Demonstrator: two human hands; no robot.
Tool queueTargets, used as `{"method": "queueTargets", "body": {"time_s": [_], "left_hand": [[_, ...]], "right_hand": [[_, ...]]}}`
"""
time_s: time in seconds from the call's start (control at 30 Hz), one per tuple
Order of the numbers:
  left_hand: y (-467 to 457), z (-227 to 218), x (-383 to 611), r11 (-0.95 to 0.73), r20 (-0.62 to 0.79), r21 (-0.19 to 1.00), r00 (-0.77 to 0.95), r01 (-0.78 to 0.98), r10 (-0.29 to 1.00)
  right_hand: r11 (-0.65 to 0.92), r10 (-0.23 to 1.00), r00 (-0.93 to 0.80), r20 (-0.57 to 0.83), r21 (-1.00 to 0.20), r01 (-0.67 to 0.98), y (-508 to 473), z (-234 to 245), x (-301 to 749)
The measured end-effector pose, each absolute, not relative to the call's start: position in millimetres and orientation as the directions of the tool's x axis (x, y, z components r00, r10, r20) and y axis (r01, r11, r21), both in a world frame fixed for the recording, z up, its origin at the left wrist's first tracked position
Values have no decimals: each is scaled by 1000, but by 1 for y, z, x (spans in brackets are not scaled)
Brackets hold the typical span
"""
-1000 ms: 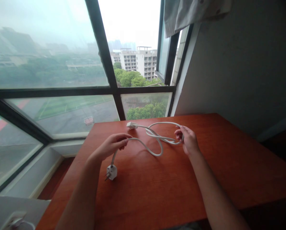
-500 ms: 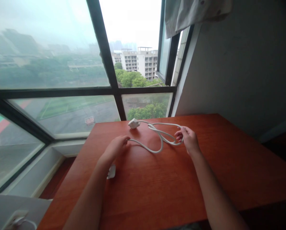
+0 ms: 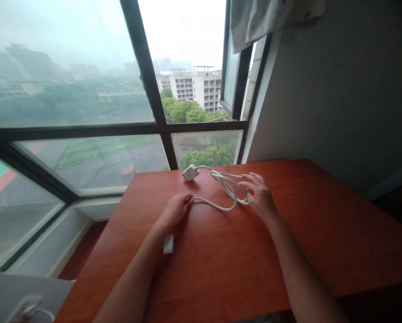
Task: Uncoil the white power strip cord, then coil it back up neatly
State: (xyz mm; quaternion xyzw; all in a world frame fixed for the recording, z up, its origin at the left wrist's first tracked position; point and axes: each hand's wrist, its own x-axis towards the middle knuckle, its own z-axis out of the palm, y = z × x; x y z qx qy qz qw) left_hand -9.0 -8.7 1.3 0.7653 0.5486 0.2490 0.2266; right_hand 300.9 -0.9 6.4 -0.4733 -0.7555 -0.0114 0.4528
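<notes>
A white power cable [image 3: 217, 207] lies in loose loops on the reddish-brown table. At its far end is a white block-shaped connector [image 3: 190, 172], near the table's back edge. My left hand [image 3: 177, 209] is closed on the cable left of the loops, thumb and fingers together. Below that hand, beside my wrist, shows a white plug [image 3: 168, 243] with small dark prongs; my forearm partly hides its link to the cable. My right hand [image 3: 259, 195] is at the right end of the loops, fingers stretched out and apart, touching or just over the cable.
The wooden table [image 3: 214, 273] reaches to the dark-framed window [image 3: 204, 128] at the back. A grey wall [image 3: 322, 98] rises on the right. At the lower left, a wall socket [image 3: 28, 307] has a white plug and cord in it.
My left hand has moved slightly right with the cable, and the plug below it has shifted right and turned. My right hand has loosened its fingers from the loops. The far connector has turned a little.
</notes>
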Motion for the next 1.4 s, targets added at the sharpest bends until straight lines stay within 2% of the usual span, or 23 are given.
{"method": "queueTargets", "body": {"time_s": [0.13, 0.2, 0.33, 0.47, 0.6, 0.7, 0.8, 0.97, 1.13, 1.27, 1.4], "left_hand": [[-9, -6, 6, -48, 20, 896, 69, 442, 997], [-9, -8, 13, 77, -79, 971, 0, 228, 997], [-12, -7, 26, 191, -200, 971, -51, -141, 978], [-16, -4, 37, 155, -176, 940, -41, -305, 984], [-20, -5, 46, 145, -165, 945, -42, -292, 985], [-23, -5, 49, 173, -186, 961, -40, -214, 982], [-25, -3, 49, 205, -212, 945, 2, -255, 977], [-25, 0, 46, 193, -172, 952, 108, -236, 979], [-25, 6, 42, 216, -172, 952, 205, -217, 964], [-27, 13, 40, 242, -189, 942, 227, -233, 955], [-28, 16, 38, 240, -176, 946, 273, -219, 946]], "right_hand": [[596, 689, -190, 700, -397, 698, -10, 15, 292], [599, 702, -228, 675, -385, 702, -15, 19, 288], [589, 738, -285, 611, -378, 715, -24, 26, 284], [627, 757, -406, 512, -394, 672, -30, 31, 282], [665, 743, -501, 444, -401, 630, -34, 29, 271], [683, 725, -538, 430, -348, 642, -36, 25, 261], [686, 715, -546, 437, -286, 669, -36, 21, 255], [612, 744, -447, 497, -239, 754, -30, 18, 260], [582, 752, -384, 536, -267, 768, -17, 13, 279], [530, 790, -318, 524, -324, 784, -10, 11, 288], [464, 831, -311, 461, -268, 844, -13, 20, 282]]}}
